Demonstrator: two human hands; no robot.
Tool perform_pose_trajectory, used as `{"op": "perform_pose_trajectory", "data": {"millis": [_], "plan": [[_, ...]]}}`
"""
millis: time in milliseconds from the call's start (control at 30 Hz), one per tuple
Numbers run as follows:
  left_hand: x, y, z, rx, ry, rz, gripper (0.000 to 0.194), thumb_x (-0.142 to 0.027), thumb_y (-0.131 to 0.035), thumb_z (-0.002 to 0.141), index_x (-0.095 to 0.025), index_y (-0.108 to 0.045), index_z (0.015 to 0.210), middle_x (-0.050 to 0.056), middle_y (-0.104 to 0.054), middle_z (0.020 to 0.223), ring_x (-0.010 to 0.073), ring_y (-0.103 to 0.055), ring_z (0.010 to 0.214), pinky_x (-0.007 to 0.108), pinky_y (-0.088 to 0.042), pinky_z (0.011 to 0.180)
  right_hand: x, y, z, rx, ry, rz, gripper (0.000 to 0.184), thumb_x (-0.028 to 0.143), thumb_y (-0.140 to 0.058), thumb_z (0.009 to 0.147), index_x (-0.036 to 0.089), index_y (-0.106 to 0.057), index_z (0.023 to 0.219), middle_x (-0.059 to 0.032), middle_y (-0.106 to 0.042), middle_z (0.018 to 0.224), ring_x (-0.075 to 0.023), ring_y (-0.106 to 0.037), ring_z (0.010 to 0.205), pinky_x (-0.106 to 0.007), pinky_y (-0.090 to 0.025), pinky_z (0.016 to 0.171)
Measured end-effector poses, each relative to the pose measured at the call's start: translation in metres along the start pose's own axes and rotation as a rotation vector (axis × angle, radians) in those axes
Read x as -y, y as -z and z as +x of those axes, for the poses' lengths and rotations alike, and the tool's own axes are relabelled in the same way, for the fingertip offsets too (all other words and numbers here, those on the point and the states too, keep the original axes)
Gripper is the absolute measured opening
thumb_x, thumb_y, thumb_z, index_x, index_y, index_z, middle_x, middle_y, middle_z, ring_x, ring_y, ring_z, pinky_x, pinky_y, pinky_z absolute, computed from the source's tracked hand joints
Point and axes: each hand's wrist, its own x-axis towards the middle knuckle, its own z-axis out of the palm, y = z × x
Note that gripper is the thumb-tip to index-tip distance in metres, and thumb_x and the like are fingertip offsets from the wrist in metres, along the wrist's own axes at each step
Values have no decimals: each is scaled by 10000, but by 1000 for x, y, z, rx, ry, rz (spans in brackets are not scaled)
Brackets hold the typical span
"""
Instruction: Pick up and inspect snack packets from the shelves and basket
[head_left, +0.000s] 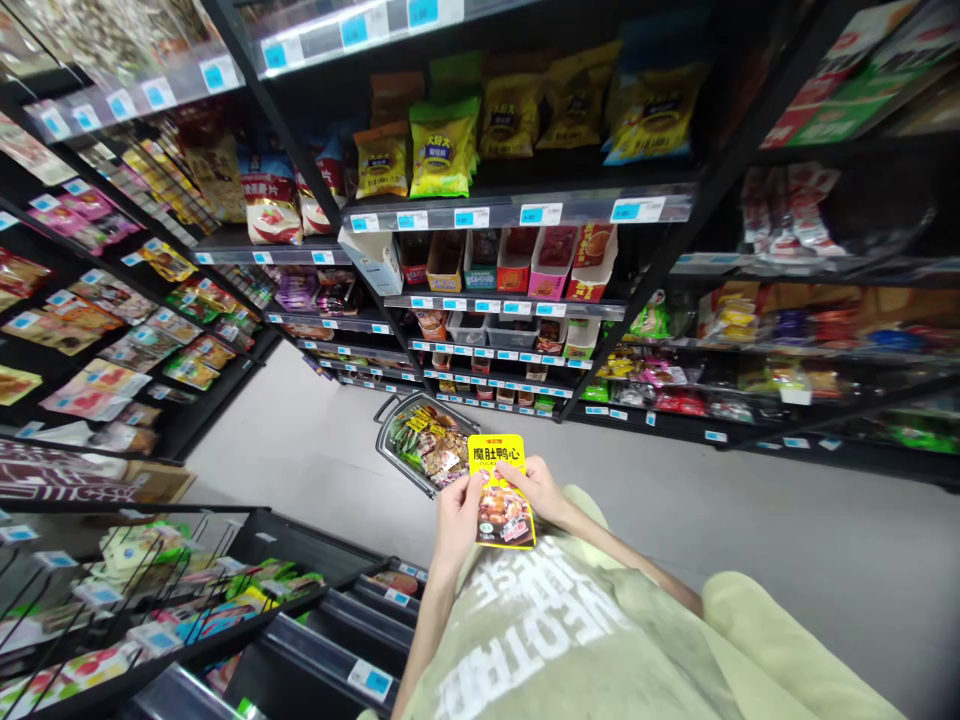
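Grey floor (pixel 765 510), black metal shelving (pixel 517 208) | Flat, yellow, rectangular printed pouch (pixel 508 520): before torso | Left hand (pixel 456 515): fingers closed on left edge | Right hand (pixel 545 492): closed on right edge, fingertips over face | Handling (judged): light, flexible, slick; grip side seams, avoid squeezing centre

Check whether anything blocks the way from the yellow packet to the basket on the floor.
Nothing visible does: the left hand and right hand hold the yellow packet, and the basket looks uncovered on top.
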Motion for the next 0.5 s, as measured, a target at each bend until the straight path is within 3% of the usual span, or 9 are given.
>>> {"op": "perform_pose_trajectory", "data": {"millis": [200,500], "plan": [[1,1,-1,-66,-52,71,473,-550,-544,856,-132,-565,635,-1,-546,596,107,-449,575,217,-352,545,1,-4,2,12,-2,26,487,586,-644,794,112,-734,726,-53,-710,659,-157,-604,560,-243,-433,527],[-8,-4,-4,-53,96,-337,440,-531,-653,786,-100,-698,862,84,-722,800,195,-648,701,279,-495,663,-4,-6,10,-7,-49,54,575,678,-592,778,134,-650,602,-40,-663,594,-143,-554,513,-248,-392,507]]}}
